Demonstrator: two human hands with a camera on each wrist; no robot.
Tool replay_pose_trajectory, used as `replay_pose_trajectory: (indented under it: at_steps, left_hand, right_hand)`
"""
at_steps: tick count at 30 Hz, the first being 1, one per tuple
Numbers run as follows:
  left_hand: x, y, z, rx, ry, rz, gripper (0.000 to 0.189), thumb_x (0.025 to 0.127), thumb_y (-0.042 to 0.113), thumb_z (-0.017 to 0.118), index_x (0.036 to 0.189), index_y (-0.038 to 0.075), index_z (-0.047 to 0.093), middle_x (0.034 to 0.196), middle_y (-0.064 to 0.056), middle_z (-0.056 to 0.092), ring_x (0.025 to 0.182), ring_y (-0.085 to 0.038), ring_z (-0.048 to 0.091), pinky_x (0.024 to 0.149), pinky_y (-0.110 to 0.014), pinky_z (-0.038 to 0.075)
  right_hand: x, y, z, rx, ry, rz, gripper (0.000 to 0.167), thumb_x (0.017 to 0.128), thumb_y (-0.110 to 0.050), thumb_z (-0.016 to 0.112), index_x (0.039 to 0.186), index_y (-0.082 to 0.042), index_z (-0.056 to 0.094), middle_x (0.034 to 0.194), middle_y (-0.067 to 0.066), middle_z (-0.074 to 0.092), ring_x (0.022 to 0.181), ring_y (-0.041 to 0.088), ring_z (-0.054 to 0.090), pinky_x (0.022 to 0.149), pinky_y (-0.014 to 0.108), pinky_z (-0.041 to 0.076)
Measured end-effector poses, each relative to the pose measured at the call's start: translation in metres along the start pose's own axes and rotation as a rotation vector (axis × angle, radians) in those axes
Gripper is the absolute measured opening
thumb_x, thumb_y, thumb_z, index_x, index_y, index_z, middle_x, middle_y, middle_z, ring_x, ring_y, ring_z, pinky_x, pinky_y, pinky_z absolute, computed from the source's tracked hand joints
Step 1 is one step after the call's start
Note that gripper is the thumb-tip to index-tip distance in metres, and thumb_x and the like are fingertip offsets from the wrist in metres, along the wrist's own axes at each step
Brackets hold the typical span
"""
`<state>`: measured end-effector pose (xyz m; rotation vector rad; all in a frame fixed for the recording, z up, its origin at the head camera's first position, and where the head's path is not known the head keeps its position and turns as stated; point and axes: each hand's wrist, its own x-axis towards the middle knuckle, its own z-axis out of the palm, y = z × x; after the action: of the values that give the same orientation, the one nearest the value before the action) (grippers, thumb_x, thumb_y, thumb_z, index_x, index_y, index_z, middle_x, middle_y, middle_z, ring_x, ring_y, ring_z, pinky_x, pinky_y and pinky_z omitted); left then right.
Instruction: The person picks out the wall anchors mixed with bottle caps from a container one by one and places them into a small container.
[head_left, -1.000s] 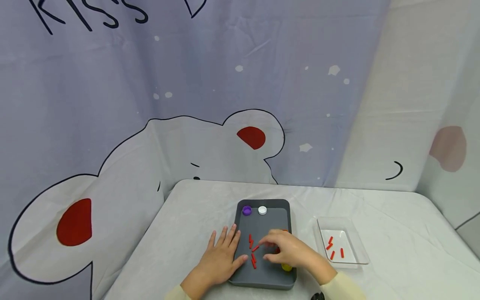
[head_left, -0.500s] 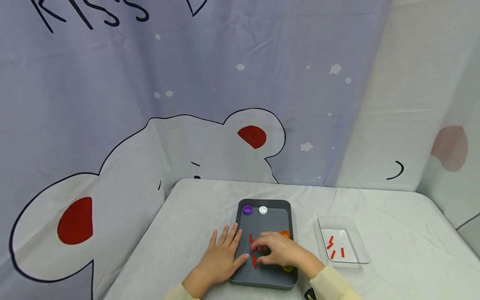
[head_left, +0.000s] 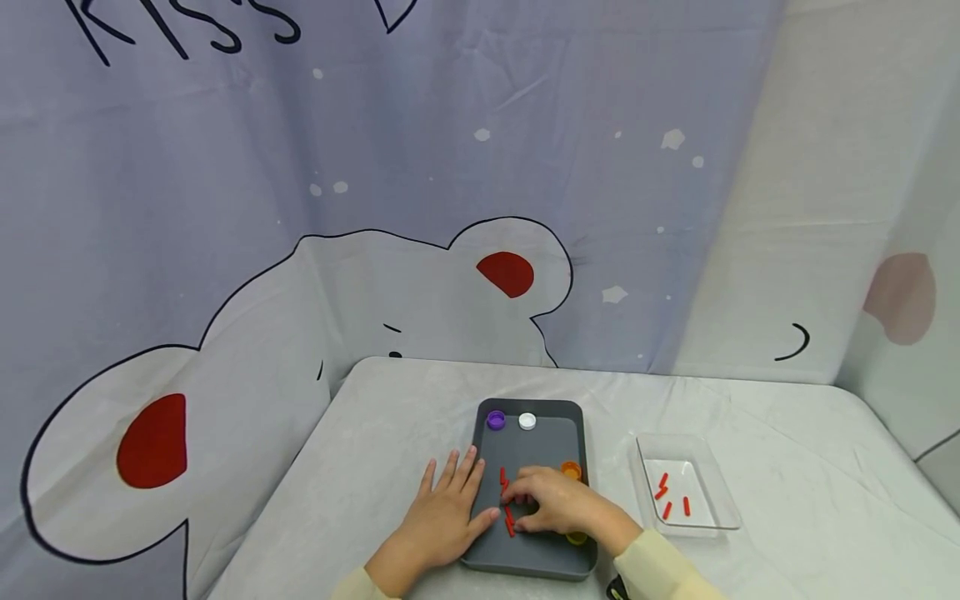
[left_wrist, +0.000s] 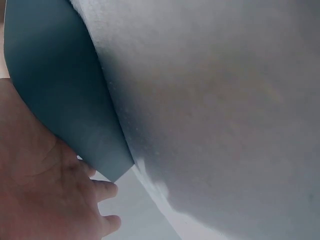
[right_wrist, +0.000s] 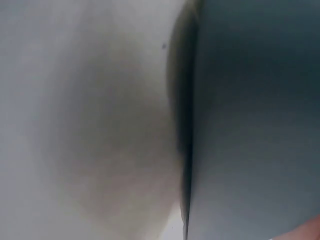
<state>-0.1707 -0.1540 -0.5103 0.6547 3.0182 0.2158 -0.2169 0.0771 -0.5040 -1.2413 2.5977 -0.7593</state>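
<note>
My left hand [head_left: 441, 518] lies with spread, straight fingers along the left rim of a grey tray [head_left: 480, 554]. In the left wrist view, the palm side of that hand [left_wrist: 45, 185] shows beside the tray's wall [left_wrist: 60, 90]. Over the middle of the tray, my right hand [head_left: 558, 500] has bent fingers, with index and thumb tips right at a group of small red sticks [head_left: 510, 527]. I cannot tell whether a stick is pinched between them. Only a sliver of this hand [right_wrist: 305, 231] enters the right wrist view, beside the tray's wall [right_wrist: 255, 120].
Near the tray's far end sit a purple cap [head_left: 496, 420] and a white cap [head_left: 527, 421]. An orange cap [head_left: 572, 469] and a yellow cap [head_left: 577, 538] are partly behind the right hand. A clear box [head_left: 718, 507] on the right holds several red sticks [head_left: 686, 506].
My right hand has moved slightly left and lower onto the red sticks, its fingers drawing closer together. More of the orange cap shows. The left hand stays in place.
</note>
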Motion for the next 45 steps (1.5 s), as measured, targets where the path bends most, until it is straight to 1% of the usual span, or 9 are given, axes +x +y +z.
replay_pose_trajectory:
  at_steps: [9,14,19,25,30,33,40,42,45]
  left_hand:
    - [-0.0004,0.0001,-0.0014,-0.005,-0.003,-0.001,0.079,0.103,0.064,0.033,0.160,0.009,0.029,0.169,-0.009,0.016,0.155,-0.036,0.013,0.120,-0.064,0.009]
    - [-0.0011,0.0014,-0.0033,-0.013,0.000,-0.001,0.079,0.103,0.064,0.034,0.160,0.009,0.030,0.169,-0.010,0.018,0.155,-0.036,0.014,0.121,-0.064,0.009]
    - [-0.0008,0.0004,-0.0006,-0.014,0.018,0.007,0.079,0.103,0.063,0.036,0.159,0.008,0.032,0.169,-0.010,0.019,0.155,-0.037,0.015,0.120,-0.065,0.009]
    - [0.0003,-0.0025,0.0055,-0.002,0.025,0.004,0.080,0.103,0.065,0.034,0.160,0.010,0.030,0.169,-0.009,0.016,0.155,-0.036,0.014,0.120,-0.065,0.008]
    - [-0.0001,-0.0023,0.0057,-0.004,0.035,0.007,0.080,0.103,0.064,0.035,0.160,0.009,0.031,0.169,-0.010,0.018,0.155,-0.036,0.015,0.120,-0.065,0.008]
    - [-0.0006,-0.0009,0.0031,-0.011,0.041,0.014,0.080,0.103,0.064,0.036,0.159,0.007,0.033,0.168,-0.011,0.020,0.154,-0.038,0.017,0.119,-0.066,0.009]
    - [-0.0021,0.0020,-0.0024,-0.023,0.032,0.011,0.079,0.103,0.062,0.037,0.158,0.006,0.033,0.168,-0.012,0.021,0.154,-0.038,0.017,0.119,-0.066,0.011]
    - [-0.0024,0.0024,-0.0032,-0.023,0.032,0.010,0.079,0.103,0.062,0.037,0.158,0.006,0.033,0.168,-0.012,0.021,0.154,-0.038,0.018,0.119,-0.066,0.011]
    - [-0.0027,0.0028,-0.0039,-0.022,0.042,0.015,0.079,0.103,0.062,0.038,0.158,0.005,0.035,0.167,-0.013,0.023,0.153,-0.040,0.020,0.119,-0.067,0.012]
  right_hand:
    - [0.0020,-0.0022,0.0005,-0.007,-0.013,0.022,0.028,0.084,-0.023,0.084,0.110,-0.019,0.076,0.091,-0.011,0.059,0.083,0.002,0.052,0.076,0.022,0.048]
    - [0.0025,-0.0023,0.0009,-0.015,-0.016,0.017,0.026,0.084,-0.023,0.084,0.109,-0.018,0.076,0.093,-0.011,0.060,0.083,0.001,0.051,0.076,0.021,0.048]
    - [0.0029,-0.0020,0.0015,-0.021,-0.016,0.016,0.025,0.084,-0.024,0.084,0.107,-0.017,0.076,0.093,-0.011,0.059,0.082,0.000,0.051,0.076,0.021,0.048]
    - [0.0033,-0.0027,0.0019,-0.030,-0.016,0.022,0.024,0.084,-0.025,0.084,0.106,-0.018,0.076,0.092,-0.012,0.059,0.082,0.000,0.051,0.076,0.021,0.048]
    - [0.0037,-0.0041,0.0026,-0.040,-0.019,0.036,0.021,0.084,-0.025,0.084,0.103,-0.019,0.076,0.092,-0.012,0.058,0.081,0.000,0.050,0.075,0.021,0.049]
    - [0.0039,-0.0052,0.0027,-0.054,-0.020,0.042,0.019,0.085,-0.024,0.083,0.102,-0.020,0.076,0.092,-0.013,0.057,0.081,0.000,0.049,0.075,0.022,0.049]
    - [0.0049,-0.0052,0.0038,-0.108,-0.009,0.018,0.016,0.084,-0.024,0.081,0.099,-0.020,0.075,0.090,-0.014,0.056,0.079,0.000,0.049,0.074,0.021,0.049]
    - [0.0047,-0.0049,0.0034,-0.111,0.004,0.005,0.015,0.084,-0.024,0.080,0.098,-0.020,0.075,0.089,-0.015,0.056,0.079,0.000,0.049,0.073,0.020,0.049]
    - [0.0026,-0.0043,0.0014,-0.084,0.035,-0.011,0.016,0.083,-0.021,0.079,0.099,-0.019,0.076,0.089,-0.014,0.057,0.078,0.000,0.050,0.072,0.020,0.049]
